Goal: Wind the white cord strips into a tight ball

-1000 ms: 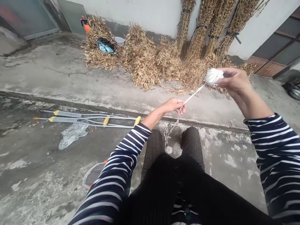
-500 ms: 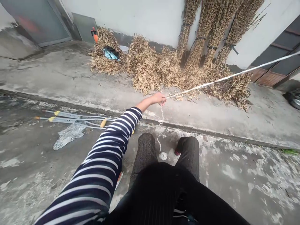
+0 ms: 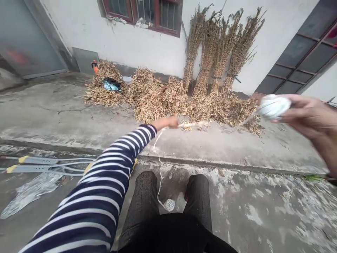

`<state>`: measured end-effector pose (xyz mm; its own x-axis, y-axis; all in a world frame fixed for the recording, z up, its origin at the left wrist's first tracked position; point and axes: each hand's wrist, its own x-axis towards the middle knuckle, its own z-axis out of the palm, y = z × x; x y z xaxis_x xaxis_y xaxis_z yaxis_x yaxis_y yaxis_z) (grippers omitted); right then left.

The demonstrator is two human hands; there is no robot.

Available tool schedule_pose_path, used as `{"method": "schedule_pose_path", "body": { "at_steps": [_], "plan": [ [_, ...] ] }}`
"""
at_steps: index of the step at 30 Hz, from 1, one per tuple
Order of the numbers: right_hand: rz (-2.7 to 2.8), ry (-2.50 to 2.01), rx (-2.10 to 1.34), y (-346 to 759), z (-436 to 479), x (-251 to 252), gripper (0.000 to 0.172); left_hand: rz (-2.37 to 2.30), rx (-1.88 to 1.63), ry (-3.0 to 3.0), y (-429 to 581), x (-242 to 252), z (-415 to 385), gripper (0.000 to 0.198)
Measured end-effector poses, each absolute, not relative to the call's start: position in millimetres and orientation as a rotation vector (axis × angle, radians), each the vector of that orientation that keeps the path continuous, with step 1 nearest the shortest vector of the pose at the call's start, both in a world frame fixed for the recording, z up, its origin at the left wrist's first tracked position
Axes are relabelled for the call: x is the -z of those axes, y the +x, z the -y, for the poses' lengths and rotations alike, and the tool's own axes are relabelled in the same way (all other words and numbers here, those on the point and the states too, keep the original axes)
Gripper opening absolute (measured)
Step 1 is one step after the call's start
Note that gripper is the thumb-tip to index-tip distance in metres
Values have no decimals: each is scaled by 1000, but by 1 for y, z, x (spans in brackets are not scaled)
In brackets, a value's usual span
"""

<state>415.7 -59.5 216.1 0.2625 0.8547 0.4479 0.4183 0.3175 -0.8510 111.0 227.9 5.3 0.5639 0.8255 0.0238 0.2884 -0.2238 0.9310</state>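
Note:
My left hand (image 3: 172, 122), on the outstretched striped sleeve (image 3: 118, 165), is closed round a white cord (image 3: 193, 124) above the concrete ledge. It is blurred by motion. From this hand a strand drops to a small white cord ball (image 3: 169, 205) lying on the ground between my knees. At the right, my right hand (image 3: 305, 112) grips a larger ball of white cord (image 3: 274, 106) between thumb and fingers. A faint, smeared length of cord runs from this ball toward my left hand.
Heaps of dry leaves (image 3: 150, 96) lie along the white wall, with tied bundles of dry stalks (image 3: 207, 56) leaning there. Crutches (image 3: 52, 165) and a clear plastic sheet (image 3: 33, 193) lie at the left. A ledge edge (image 3: 210, 163) crosses in front of my knees.
My right hand has come into view from the right with the cord ball. The long taut cord now looks slack and blurred. My view has tilted up, showing a window.

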Motion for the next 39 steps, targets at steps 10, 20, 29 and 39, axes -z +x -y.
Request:
{"method": "schedule_pose_path", "body": {
  "at_steps": [10,20,29,39],
  "plan": [
    [1122,-1269,-1241,358,-9,-149,45,-619,-747,1610,149,35,-119,36],
    [1156,-1256,-1305,308,-20,-127,39,-408,-1158,1353,147,-20,-73,38],
    [1144,-1267,-1289,276,-14,-134,34,-531,-1285,1361,137,-19,-71,14],
    [1116,-1280,-1209,271,-1,-127,33,-707,-1199,1397,114,-2,-69,17]
  ]
}}
